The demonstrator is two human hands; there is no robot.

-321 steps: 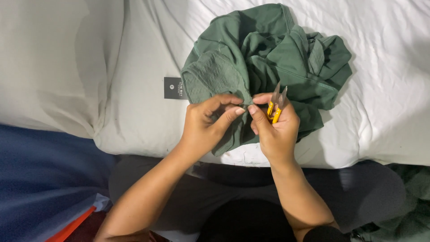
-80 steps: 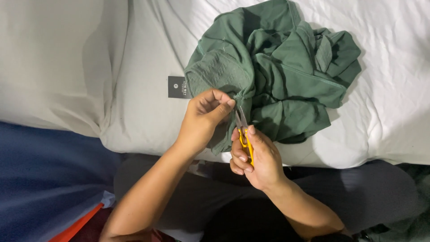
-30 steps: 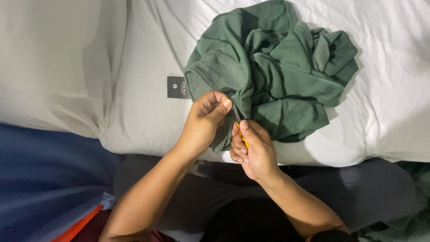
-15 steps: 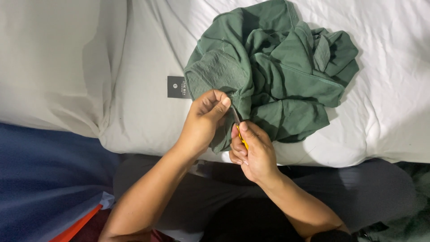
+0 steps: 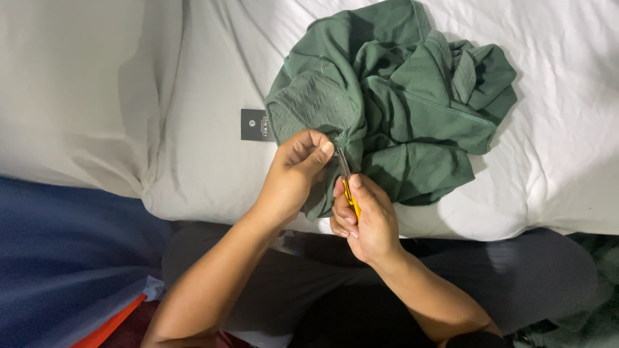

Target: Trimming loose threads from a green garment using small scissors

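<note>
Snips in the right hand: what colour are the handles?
Yellow handles, seen in the head view.

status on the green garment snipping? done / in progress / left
Done: no cut piece or loose thread is visible, so no finished result can be confirmed. In progress: the left hand pinches a fold of the green garment on the white sheet, while the right hand holds yellow-handled thread snips with the blades at that pinched spot. Left: the rest of the garment lies crumpled and untouched; whether it needs work cannot be told.
</note>
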